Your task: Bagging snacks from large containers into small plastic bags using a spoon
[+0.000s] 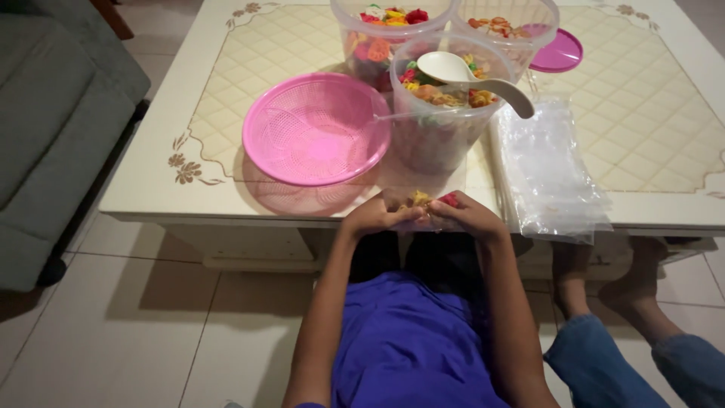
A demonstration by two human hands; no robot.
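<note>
our left hand (pixel 371 217) and right hand (pixel 470 215) are both pinched closed on a small clear bag (pixel 424 205) of colourful snacks at the table (pixel 143 189) edge. a loose pinch could tip the bag, spilling pieces onto the floor (pixel 136 332).

A low cream desk (pixel 151 177) with a quilted-pattern top and floral corner motifs stands on a pale tiled floor (pixel 128 325). A grey sofa (pixel 53 128) sits just beside it at left. Soft indoor light casts faint shadows beneath the desk.
</note>
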